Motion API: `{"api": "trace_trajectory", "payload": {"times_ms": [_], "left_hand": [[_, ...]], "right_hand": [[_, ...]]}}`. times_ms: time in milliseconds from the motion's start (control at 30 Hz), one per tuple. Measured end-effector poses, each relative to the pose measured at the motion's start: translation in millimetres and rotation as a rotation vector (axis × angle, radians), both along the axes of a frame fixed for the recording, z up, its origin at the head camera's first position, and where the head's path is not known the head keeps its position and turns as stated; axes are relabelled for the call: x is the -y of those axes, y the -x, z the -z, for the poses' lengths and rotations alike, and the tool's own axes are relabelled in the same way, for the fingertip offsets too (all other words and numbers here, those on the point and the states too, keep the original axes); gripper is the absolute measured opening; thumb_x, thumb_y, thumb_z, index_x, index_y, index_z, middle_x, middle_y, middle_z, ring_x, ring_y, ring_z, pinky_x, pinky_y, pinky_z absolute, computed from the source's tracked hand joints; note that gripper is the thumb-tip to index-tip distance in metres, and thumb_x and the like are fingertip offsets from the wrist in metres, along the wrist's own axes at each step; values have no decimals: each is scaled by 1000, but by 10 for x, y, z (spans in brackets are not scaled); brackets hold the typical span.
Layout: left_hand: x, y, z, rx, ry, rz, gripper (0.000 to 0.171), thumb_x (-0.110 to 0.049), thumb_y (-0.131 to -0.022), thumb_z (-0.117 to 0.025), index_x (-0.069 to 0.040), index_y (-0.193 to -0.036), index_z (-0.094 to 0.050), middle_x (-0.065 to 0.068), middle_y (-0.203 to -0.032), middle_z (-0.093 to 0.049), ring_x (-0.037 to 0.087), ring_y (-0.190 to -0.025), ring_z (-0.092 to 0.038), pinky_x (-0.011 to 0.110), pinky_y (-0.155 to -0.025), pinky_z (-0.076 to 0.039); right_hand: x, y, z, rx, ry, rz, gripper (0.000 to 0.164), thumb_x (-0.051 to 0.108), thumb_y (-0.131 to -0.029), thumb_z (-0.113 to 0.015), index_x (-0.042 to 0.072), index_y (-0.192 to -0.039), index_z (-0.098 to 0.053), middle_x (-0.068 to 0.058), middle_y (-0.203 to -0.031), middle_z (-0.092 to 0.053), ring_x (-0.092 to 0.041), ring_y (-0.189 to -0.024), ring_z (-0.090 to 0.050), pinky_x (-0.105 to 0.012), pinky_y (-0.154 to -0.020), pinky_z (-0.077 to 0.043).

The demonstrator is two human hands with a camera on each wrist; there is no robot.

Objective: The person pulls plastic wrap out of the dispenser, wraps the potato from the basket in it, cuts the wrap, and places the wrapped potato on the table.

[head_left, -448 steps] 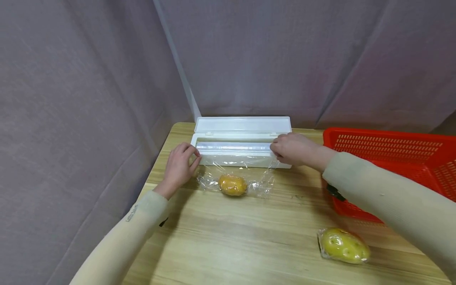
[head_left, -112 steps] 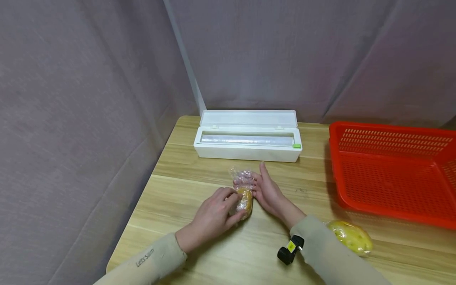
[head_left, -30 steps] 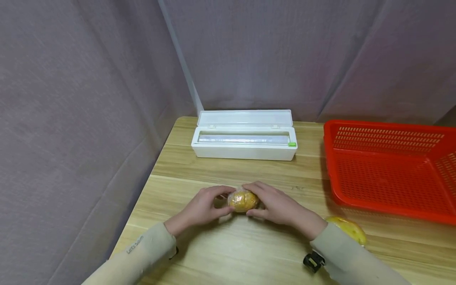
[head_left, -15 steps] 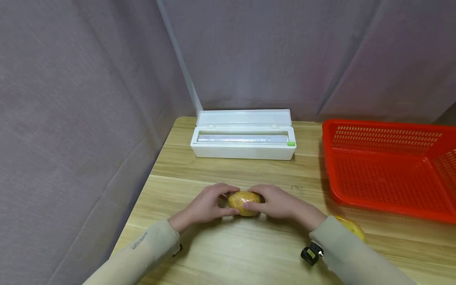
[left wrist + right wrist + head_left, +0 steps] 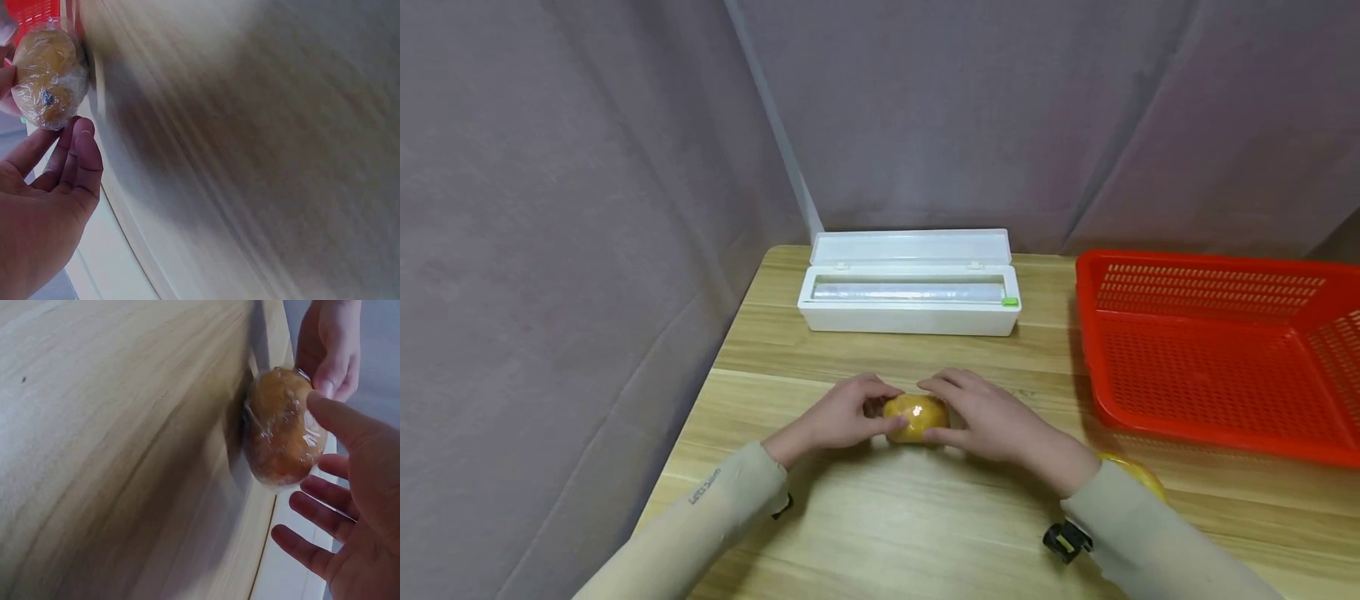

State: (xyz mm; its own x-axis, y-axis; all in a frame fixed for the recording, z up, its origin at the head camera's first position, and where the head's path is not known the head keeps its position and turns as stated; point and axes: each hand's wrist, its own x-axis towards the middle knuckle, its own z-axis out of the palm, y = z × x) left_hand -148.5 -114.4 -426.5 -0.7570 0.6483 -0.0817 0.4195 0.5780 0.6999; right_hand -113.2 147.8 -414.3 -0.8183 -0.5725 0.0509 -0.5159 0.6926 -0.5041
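Observation:
An oval golden-brown bun point(image 5: 919, 410), snugly covered in clear cling film, sits between both hands over the middle of the table. My left hand point(image 5: 844, 412) pinches its left end, thumb in front and fingers behind. From the other side my right hand point(image 5: 992, 423) holds it with the thumb on its front. In the right wrist view the thumb presses the wrapped bun point(image 5: 275, 434) while the other fingers spread loosely below. Crumpled film and a small dark spot show on the bun point(image 5: 47, 72) in the left wrist view.
Behind the hands stands a white cling film box point(image 5: 910, 319), lid up, with a film roll point(image 5: 906, 292) inside and a green slider point(image 5: 1010, 302) at its right end. A red perforated basket point(image 5: 1202, 358) is at right. Another yellow bun point(image 5: 1138, 475) lies partly hidden by my right sleeve.
Earlier both hands were at the box, with film stretched over the bun. Since then the film has been wrapped round it. Over the last second the hands have turned the bun.

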Motion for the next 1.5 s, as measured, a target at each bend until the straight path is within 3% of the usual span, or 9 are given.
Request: {"api": "trace_trajectory", "payload": {"times_ms": [100,267,500,667,933,1167,1300,1500], "left_hand": [[1,4,1,1,-2,-14,41,-38,-99,-77,-11,-130,-76,-5,-102,-69,10,-90,-62,27,-80,-55],[34,4,19,-23,-19,-38,46,-39,-100,-76,-8,-134,-73,-1,-111,-72,12,-96,-65,30,-84,-58],[120,24,11,-77,-37,-88,47,-37,-100,-77,-8,-136,-71,6,-122,-74,17,-100,-69,34,-84,-60],[153,25,-33,-119,-36,-124,48,-40,-102,-73,-7,-137,-70,9,-130,-70,23,-107,-68,38,-88,-60],[202,18,-82,-182,26,-201,50,-39,-101,-74,-8,-140,-69,7,-135,-67,26,-118,-67,46,-98,-58],[246,11,-87,-238,96,-216,54,-42,-101,-74,-9,-144,-66,8,-137,-65,30,-124,-65,52,-104,-54],[263,20,-80,-295,155,-211,58,-44,-102,-73,-10,-148,-62,10,-142,-62,33,-129,-62,53,-109,-52],[338,-9,-63,-465,201,-220,61,-40,-100,-76,-7,-149,-61,16,-146,-61,37,-134,-59,56,-111,-50]], "right_hand": [[30,-15,12,-62,-5,-33,68,37,-92,-87,8,-148,-61,-12,-143,-61,-32,-130,-61,-56,-107,-54],[72,-23,67,-82,-38,-56,74,30,-89,-90,7,-152,-57,-13,-140,-62,-31,-125,-63,-54,-105,-55],[143,18,147,-134,-62,-94,78,36,-90,-89,6,-153,-53,-12,-131,-64,-27,-113,-65,-50,-96,-58],[126,28,104,-108,-74,-93,71,38,-90,-89,9,-146,-58,-9,-125,-65,-23,-106,-65,-48,-92,-58],[-219,-114,-179,-23,-157,-62,68,37,-87,-90,8,-142,-60,-10,-129,-68,-28,-110,-68,-53,-96,-58],[-509,-200,-193,10,-228,-71,68,43,-85,-91,9,-136,-61,-12,-128,-68,-30,-108,-68,-53,-94,-58],[-542,-233,-130,28,-226,-87,69,47,-84,-91,10,-133,-60,-12,-126,-68,-29,-105,-70,-53,-91,-59],[-492,-309,-10,-21,-199,-137,67,46,-82,-92,9,-127,-59,-5,-114,-69,-20,-92,-68,-46,-83,-60]]}}
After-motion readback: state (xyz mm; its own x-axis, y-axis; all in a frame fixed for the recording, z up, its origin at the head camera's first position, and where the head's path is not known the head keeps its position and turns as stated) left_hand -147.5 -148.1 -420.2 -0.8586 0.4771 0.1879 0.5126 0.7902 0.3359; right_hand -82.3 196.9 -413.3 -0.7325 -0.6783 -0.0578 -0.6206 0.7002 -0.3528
